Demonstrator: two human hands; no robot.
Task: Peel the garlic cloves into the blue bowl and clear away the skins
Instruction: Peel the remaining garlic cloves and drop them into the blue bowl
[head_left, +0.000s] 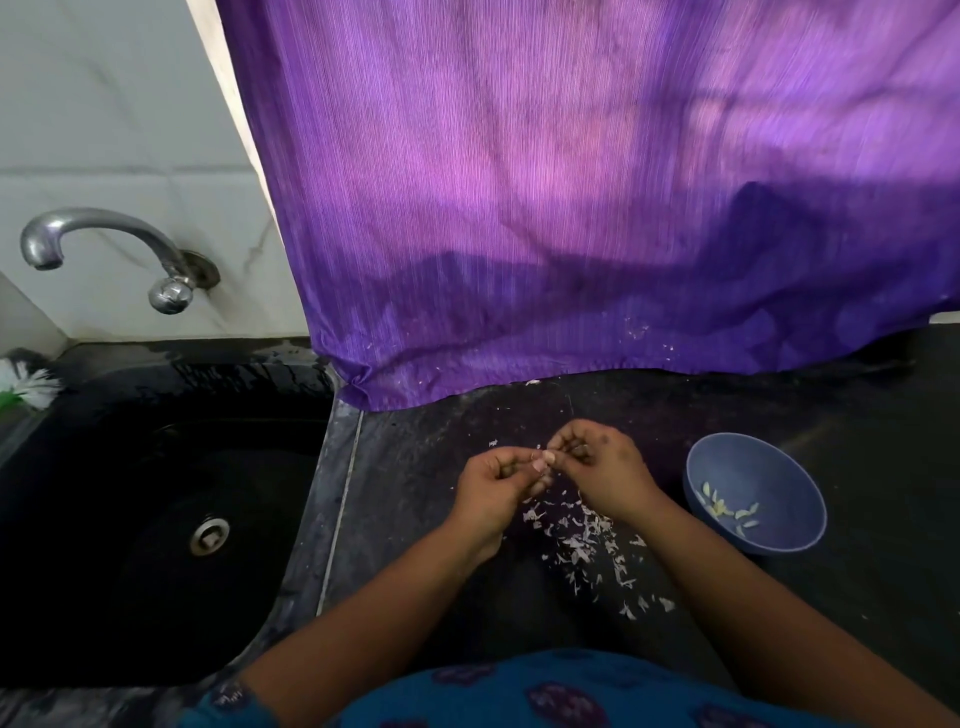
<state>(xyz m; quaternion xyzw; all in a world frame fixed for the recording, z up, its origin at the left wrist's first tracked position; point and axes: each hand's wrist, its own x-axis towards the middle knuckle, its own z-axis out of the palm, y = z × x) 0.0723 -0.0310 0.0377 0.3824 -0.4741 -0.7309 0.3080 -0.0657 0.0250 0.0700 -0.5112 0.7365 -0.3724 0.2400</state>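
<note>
Over the dark counter my left hand and my right hand meet fingertip to fingertip. A small pale garlic clove is pinched between them, mostly hidden by the curled fingers. To the right stands the blue bowl, with several peeled cloves lying at its bottom. A scatter of papery white garlic skins covers the counter just below and between my wrists.
A black sink with a metal drain lies to the left, under a steel tap. A purple curtain hangs behind the counter, its hem on the surface. A white brush sits at the sink's far left corner.
</note>
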